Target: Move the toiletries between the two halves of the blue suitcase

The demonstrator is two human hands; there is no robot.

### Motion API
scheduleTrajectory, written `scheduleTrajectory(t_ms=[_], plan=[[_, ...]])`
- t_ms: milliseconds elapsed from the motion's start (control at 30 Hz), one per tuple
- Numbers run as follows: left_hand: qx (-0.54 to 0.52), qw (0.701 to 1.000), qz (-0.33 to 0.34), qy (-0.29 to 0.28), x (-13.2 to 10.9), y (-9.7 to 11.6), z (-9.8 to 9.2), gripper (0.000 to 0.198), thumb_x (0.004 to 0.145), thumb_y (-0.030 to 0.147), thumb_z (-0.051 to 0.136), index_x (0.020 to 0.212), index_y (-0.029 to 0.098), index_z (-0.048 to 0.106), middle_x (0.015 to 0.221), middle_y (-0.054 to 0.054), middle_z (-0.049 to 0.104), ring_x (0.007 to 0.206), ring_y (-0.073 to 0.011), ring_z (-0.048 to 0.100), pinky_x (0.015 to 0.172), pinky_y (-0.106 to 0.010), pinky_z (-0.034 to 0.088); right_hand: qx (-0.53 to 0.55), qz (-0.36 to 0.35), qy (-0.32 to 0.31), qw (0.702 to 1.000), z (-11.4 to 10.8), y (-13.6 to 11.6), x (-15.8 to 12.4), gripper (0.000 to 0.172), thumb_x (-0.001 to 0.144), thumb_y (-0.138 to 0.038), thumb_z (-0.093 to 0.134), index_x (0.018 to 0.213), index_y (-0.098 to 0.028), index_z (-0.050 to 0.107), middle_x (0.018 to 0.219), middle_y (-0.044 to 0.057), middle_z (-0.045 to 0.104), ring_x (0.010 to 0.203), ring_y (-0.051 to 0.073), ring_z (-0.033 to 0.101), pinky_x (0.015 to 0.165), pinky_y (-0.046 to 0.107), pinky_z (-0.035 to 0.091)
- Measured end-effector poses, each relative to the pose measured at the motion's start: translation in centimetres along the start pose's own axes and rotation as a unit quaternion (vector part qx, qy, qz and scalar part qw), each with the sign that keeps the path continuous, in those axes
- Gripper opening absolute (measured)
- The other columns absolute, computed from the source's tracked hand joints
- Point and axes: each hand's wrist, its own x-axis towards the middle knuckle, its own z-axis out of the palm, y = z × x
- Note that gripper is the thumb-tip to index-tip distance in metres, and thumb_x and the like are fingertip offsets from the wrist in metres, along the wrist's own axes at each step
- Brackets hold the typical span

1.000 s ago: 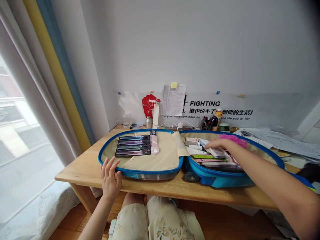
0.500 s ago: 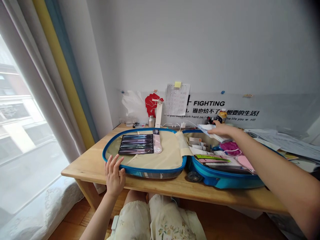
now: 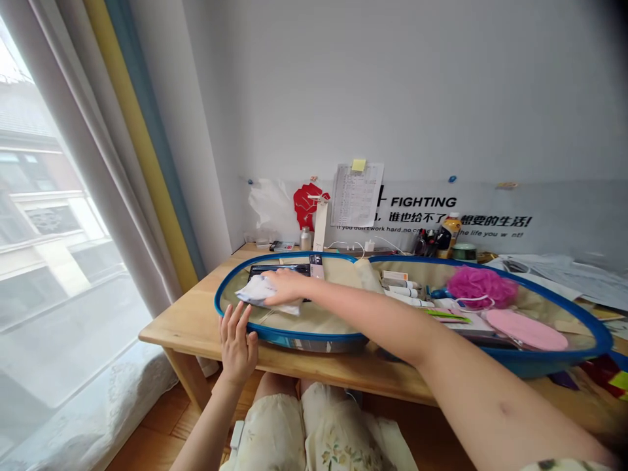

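An opened blue-rimmed suitcase (image 3: 304,336) lies on the wooden table. My right hand (image 3: 284,286) grips a white cloth-like packet (image 3: 258,289) over the left half, partly covering the dark pack of toothbrushes (image 3: 289,268). Beside that pack is a pink-and-black package (image 3: 316,267). My left hand (image 3: 239,340) rests on the near left rim with fingers spread, holding nothing. In the right half lie white tubes (image 3: 403,291), a magenta bath puff (image 3: 478,286), a pink oval pouch (image 3: 527,329) and a green item (image 3: 449,316).
Behind the suitcase stand a small metallic bottle (image 3: 305,237), a white upright holder (image 3: 320,226), dark pens and an orange-labelled bottle (image 3: 449,234). Papers (image 3: 554,278) lie at the right back. The table edge (image 3: 161,337) shows at the left.
My right hand has carried the white packet from the suitcase's right half to its left half, uncovering the bath puff and pink pouch. The view has shifted slightly; my left hand stays on the rim.
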Motion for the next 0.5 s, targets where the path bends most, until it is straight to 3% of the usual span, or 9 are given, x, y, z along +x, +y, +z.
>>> scheduleTrajectory(t_ms=[133, 300, 400, 500], plan=[[-0.002, 1.000, -0.008, 0.004, -0.2, 0.0, 0.1, 0.053, 0.103, 0.038, 0.030, 0.152, 0.019, 0.034, 0.154, -0.018, 0.039, 0.150, -0.0313, 0.026, 0.120, -0.055, 0.023, 0.020, -0.043, 0.005, 0.999, 2.8, -1.6, 2.2, 0.067, 0.070, -0.064, 0.072, 0.127, -0.031, 0.058, 0.129, 0.002, 0.066, 0.122, 0.030, 0.060, 0.104, 0.039, 0.049], [0.001, 1.000, -0.004, 0.005, -0.2, 0.1, 0.1, 0.053, 0.103, 0.038, 0.030, 0.153, 0.019, 0.033, 0.155, -0.018, 0.037, 0.150, -0.0317, 0.025, 0.120, -0.056, 0.024, 0.076, -0.032, -0.031, 0.996, 4.0, -2.0, 2.8, 0.048, 0.080, -0.073, 0.055, 0.101, -0.031, 0.069, 0.111, -0.001, 0.073, 0.116, 0.027, 0.064, 0.101, 0.040, 0.051], [0.003, 1.000, -0.004, 0.003, -0.1, 0.1, 0.0, 0.052, 0.103, 0.037, 0.031, 0.151, 0.018, 0.036, 0.153, -0.019, 0.039, 0.150, -0.0321, 0.025, 0.120, -0.056, 0.024, 0.084, -0.031, -0.041, 0.995, 3.0, -2.1, 2.5, 0.044, 0.088, -0.067, 0.048, 0.096, -0.032, 0.072, 0.107, -0.003, 0.075, 0.115, 0.025, 0.065, 0.102, 0.040, 0.050], [0.007, 1.000, -0.002, -0.004, -0.1, 0.1, -0.1, 0.050, 0.102, 0.034, 0.034, 0.149, 0.018, 0.038, 0.153, -0.018, 0.040, 0.150, -0.0313, 0.024, 0.120, -0.055, 0.023, 0.078, -0.042, -0.017, 0.996, 0.1, -1.1, 1.4, 0.037, 0.094, -0.056, 0.046, 0.103, -0.032, 0.073, 0.117, -0.007, 0.073, 0.115, 0.020, 0.064, 0.101, 0.032, 0.049]])
